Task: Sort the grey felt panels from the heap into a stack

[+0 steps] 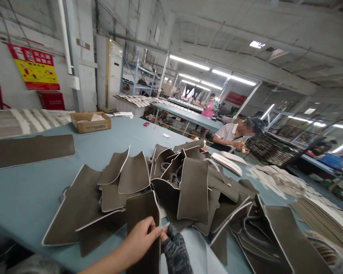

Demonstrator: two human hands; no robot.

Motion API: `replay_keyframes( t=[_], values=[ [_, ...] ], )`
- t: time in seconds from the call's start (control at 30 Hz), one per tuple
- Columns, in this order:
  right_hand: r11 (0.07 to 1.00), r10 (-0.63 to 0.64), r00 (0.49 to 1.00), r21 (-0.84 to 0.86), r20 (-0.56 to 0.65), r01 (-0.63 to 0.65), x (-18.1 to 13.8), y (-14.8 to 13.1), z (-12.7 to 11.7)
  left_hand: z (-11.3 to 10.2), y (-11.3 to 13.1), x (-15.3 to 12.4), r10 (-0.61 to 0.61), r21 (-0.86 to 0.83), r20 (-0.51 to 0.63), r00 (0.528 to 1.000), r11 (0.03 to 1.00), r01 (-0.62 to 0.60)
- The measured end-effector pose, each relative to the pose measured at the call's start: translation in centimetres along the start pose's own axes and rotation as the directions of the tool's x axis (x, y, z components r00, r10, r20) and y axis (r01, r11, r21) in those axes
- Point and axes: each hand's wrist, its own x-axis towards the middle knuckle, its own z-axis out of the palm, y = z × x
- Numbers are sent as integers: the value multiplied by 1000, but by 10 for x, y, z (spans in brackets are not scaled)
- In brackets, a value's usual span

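At the near edge of the table, a dark brown leather-like panel (140, 207) with a pale edge stands upright before me. My left hand (143, 238) is closed, with thumb and bent fingers pinching the panel's right edge. Close beside it, my right hand (175, 247), in a grey knitted fingerless glove, is closed on the same edge, its fingertips almost meeting the left ones. Just beyond lies a loose heap of similar brown panels (193, 190), some joined like bag bodies with grey wrapped handles (254, 232). What lies between my fingertips is too small to make out.
One flat brown panel (34, 150) lies at the left of the blue-green table (74, 152). Behind it stands a cardboard box (91, 122). A small red object (146, 124) lies farther back. At right are stacked strips (322, 220) and a seated person in stripes (227, 133).
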Motion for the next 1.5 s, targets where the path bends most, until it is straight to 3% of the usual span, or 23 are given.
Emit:
replay_keyframes(
  t=[0.3, 0.57, 0.97, 1.13, 1.37, 1.5],
  values=[
    [998, 49, 997, -35, -64, -51, -11, 0, 13, -12, 12, -12, 68, 103, 59, 996, 992, -74],
    [997, 65, 997, -48, -48, -67, -13, -3, 12, -10, 1, -13, 27, 61, 10, 1000, 998, -28],
    [995, -5, 999, -99, -48, 0, -16, 0, 16, -9, -2, -20, 15, 80, 25, 1000, 997, -17],
    [990, -29, 999, -138, -14, 27, -32, -17, 13, -10, 1, -20, -52, 115, 17, 998, 992, 50],
    [983, -53, 998, -173, 40, 59, -46, -46, 15, -16, -4, -16, -156, -35, 187, 970, 986, 166],
    [979, -58, 997, -194, 57, 68, -44, -52, 11, -17, -3, -19, -85, 33, 131, 988, 996, 81]
  ],
)
